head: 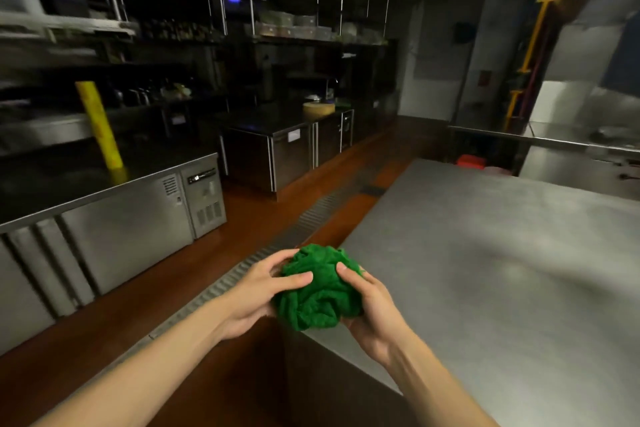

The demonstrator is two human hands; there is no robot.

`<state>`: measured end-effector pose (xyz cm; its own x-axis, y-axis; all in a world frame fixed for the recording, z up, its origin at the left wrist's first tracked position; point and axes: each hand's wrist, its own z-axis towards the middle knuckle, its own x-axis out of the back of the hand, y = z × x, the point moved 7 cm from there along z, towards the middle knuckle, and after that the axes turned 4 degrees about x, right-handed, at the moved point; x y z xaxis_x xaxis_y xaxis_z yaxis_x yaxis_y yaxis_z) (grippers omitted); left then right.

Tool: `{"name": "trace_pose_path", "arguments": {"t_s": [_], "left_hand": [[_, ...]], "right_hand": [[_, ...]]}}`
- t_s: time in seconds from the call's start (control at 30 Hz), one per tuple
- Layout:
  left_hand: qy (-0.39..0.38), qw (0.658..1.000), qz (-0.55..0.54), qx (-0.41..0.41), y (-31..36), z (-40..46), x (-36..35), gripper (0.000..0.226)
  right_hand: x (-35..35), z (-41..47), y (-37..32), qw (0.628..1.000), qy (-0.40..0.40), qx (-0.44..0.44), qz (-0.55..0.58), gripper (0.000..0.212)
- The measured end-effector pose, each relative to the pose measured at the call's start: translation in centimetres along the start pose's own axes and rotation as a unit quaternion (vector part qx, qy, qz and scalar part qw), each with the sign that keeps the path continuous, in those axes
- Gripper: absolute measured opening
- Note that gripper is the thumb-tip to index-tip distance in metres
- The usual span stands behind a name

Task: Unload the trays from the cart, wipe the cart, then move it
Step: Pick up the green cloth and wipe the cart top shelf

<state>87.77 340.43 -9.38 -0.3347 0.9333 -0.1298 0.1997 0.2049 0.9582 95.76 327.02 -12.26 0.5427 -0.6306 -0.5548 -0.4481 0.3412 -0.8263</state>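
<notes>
A crumpled green cloth (320,288) is bunched into a ball between both my hands, just over the near left corner of a steel table. My left hand (259,291) grips its left side, thumb lying across the top. My right hand (370,312) cups it from the right and below, thumb pressed into the folds. No cart and no trays are in view.
The steel table (502,270) fills the right side. A refrigerated steel counter (114,218) with a yellow roll (98,125) runs along the left, more counters (291,146) behind it. A floor drain grate (277,243) crosses the brown aisle between them. Shelving stands at the dark back.
</notes>
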Motion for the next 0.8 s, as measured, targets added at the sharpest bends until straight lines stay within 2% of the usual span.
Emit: {"name": "trace_pose_path", "arguments": {"t_s": [0.1,0.2,0.33,0.5,0.7,0.8], "left_hand": [[-0.024,0.999,-0.001,0.024,1.0,4.2,4.3,0.046],[-0.007,1.0,0.007,0.017,2.6,9.6,8.8,0.046],[-0.001,1.0,-0.023,-0.002,6.2,18.3,14.5,0.053],[0.007,1.0,-0.021,-0.01,12.2,28.9,20.4,0.061],[-0.021,1.0,0.011,-0.017,16.9,41.4,25.3,0.058],[-0.057,0.997,0.05,-0.012,17.9,49.3,26.4,0.06]], "right_hand": [[-2.2,6.3,0.7,1.0,-0.004,0.008,-0.001,0.048],[-3.3,13.5,1.0,1.0,-0.016,0.011,-0.015,0.047],[-4.7,24.7,0.3,0.999,-0.034,0.011,-0.027,0.04],[-7.1,37.6,-1.8,0.999,-0.034,0.023,-0.017,0.042],[-7.4,50.2,-3.9,0.999,-0.015,0.047,-0.019,0.045],[-5.1,55.7,-4.1,0.996,0.037,0.068,-0.035,0.043]]}}
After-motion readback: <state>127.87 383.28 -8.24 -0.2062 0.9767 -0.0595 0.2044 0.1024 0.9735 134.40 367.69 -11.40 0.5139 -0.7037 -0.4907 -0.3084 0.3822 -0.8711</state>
